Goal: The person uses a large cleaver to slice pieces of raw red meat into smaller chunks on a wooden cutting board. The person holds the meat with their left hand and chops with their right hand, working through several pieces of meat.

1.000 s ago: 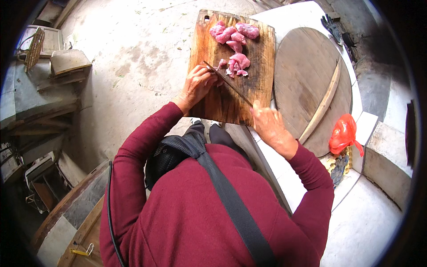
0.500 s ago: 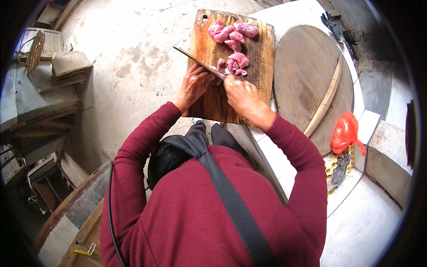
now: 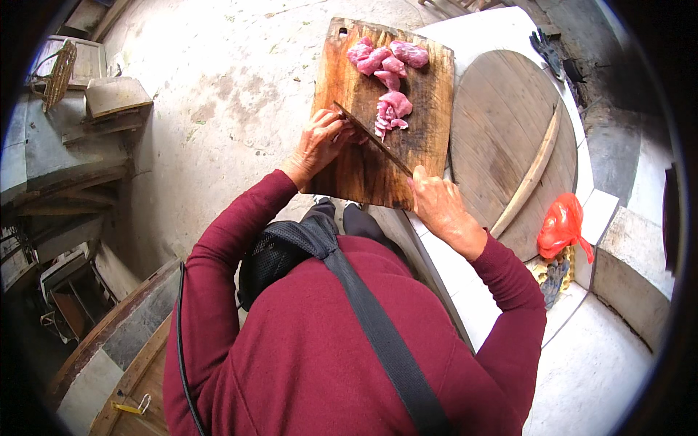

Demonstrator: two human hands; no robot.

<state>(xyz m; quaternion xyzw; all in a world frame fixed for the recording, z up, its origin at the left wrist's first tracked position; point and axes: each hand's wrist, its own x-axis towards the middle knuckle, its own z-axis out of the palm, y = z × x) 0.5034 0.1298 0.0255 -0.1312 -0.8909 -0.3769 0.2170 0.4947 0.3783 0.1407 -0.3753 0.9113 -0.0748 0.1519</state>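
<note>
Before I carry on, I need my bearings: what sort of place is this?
Probably a rustic home kitchen or yard work area: there is raw meat on a worn wooden cutting board, a white counter bearing a round wooden lid or board, and a stained, pale floor.

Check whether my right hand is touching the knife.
Touching. The head view shows the right hand closed around the near end of the knife, with no gap between them.
</note>
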